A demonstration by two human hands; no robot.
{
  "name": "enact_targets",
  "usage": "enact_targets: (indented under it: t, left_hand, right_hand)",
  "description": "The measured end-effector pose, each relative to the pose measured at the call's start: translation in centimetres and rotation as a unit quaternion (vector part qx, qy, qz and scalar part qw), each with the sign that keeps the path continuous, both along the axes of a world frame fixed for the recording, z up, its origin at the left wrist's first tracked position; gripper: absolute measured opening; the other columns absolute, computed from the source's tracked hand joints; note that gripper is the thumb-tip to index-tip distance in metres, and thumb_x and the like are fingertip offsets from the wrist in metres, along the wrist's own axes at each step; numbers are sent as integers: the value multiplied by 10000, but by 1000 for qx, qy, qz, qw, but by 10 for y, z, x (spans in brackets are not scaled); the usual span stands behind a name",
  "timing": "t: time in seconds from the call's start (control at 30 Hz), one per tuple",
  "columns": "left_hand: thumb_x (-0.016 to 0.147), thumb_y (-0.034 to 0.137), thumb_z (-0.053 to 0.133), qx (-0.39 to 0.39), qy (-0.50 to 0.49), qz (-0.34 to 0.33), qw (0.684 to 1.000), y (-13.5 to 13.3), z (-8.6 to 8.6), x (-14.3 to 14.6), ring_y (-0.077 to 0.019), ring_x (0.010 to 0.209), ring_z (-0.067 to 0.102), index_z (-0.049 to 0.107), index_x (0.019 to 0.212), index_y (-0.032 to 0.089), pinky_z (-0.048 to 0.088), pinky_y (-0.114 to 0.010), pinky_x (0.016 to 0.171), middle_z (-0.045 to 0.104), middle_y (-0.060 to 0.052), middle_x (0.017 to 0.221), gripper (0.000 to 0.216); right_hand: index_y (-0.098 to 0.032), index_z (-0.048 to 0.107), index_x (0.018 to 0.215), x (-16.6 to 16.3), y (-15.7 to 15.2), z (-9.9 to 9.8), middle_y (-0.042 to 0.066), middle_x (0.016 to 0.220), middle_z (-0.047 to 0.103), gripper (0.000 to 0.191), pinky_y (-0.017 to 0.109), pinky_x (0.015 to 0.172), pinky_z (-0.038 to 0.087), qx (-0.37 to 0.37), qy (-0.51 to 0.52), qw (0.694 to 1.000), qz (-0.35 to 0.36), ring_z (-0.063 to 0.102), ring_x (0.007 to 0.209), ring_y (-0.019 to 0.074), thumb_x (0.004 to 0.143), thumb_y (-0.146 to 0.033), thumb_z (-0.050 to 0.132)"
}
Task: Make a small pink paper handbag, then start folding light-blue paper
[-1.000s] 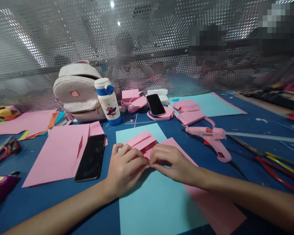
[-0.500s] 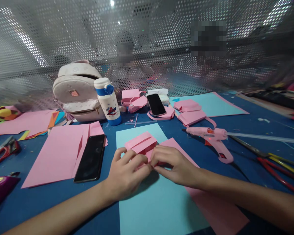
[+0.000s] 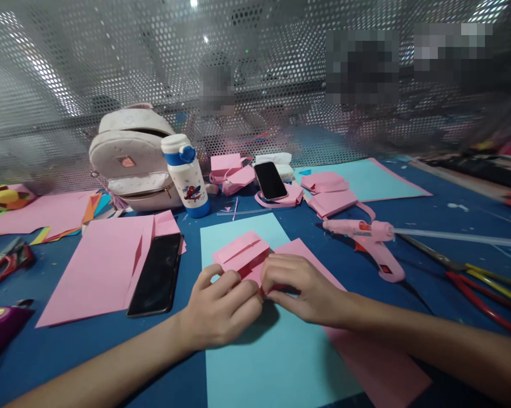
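Note:
A small folded piece of pink paper [image 3: 243, 250] is pinched at its near edge between both hands, above a light blue sheet [image 3: 247, 368]. My left hand [image 3: 225, 306] has curled fingers on the paper's left and near side. My right hand [image 3: 300, 286] grips the near right corner, thumb and fingers pressed together. The fingertips hide the paper's near edge. A larger pink sheet [image 3: 383, 357] lies partly under my right forearm. To the right rests a pink glue gun [image 3: 372, 232] with a clear glue stick in its back.
Left of my hands lie a black phone [image 3: 157, 275] and folded pink paper [image 3: 98, 266]. Behind stand a white backpack [image 3: 132, 153] and a bottle [image 3: 187, 181]. Pink paper pieces [image 3: 334, 201] and another phone [image 3: 271, 181] lie farther back. Scissors [image 3: 463, 269] are at right.
My left fingers have shifted slightly down along the near edge, and more of the folded pink paper shows. My right hand keeps nearly the same place.

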State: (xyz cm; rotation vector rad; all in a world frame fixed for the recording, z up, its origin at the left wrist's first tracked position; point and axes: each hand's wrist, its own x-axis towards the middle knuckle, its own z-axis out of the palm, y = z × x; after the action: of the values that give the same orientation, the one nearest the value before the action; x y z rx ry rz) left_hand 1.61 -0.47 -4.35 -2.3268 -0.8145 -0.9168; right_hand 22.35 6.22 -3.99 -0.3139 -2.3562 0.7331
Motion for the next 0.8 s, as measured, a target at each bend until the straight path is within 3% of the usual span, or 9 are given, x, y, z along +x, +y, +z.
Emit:
enact_targets:
  t: [0.37,0.5,0.8]
  left_hand:
    - [962,114,548,-15,-21,-8,1000,-1,0,-1,-132,672,560,610,847,164,319,-354,759,731,16,830,140]
    - [981,121,538,-38,-56,-6,998,-1,3,-2,-120,654,585,586,842,162,307,-352,762,734,16,819,153]
    - [1011,254,572,-104,-83,16,991,3,7,-2,-140,672,592,590,890,182,280,-362,781,731,23,792,142]
  right_hand:
    - [-181,586,807,1,1,-2,7,777,617,137,258,660,395,-12,2,1000,5,551,728,137,897,-78,593]
    - [-185,606,816,3,2,-3,-2,771,613,124,252,643,388,-55,1,998,-23,532,710,129,929,-141,626]
    - [-184,630,817,1,3,-3,6,783,624,117,250,649,408,-85,10,996,-28,546,722,130,924,-136,627]
